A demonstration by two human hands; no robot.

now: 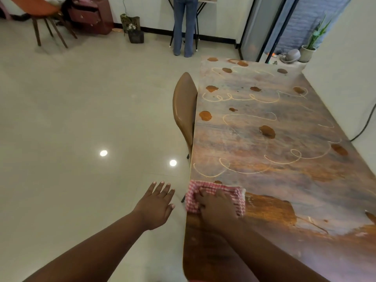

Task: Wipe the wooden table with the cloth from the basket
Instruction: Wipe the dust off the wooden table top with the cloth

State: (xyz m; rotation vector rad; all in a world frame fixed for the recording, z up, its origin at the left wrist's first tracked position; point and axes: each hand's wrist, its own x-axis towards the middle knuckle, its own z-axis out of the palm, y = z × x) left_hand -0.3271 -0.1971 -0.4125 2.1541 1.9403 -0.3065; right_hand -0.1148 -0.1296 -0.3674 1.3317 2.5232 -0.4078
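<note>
The wooden table (284, 135) runs from the lower right toward the far wall, marked with several brown spill spots and pale looping streaks. A red-and-white checked cloth (193, 197) lies folded at the table's near left edge. My right hand (215, 206) presses down on top of the cloth, fingers curled into it. My left hand (156, 204) hovers over the floor to the left of the table, fingers spread and holding nothing. No basket is in view.
A brown chair (184, 106) is tucked against the table's left side. A person in jeans (184, 27) stands by the far wall. An orange chair (40, 11), a small dresser (91, 15) and potted plants (134, 29) stand at the back. A black cable (366, 123) hangs at right.
</note>
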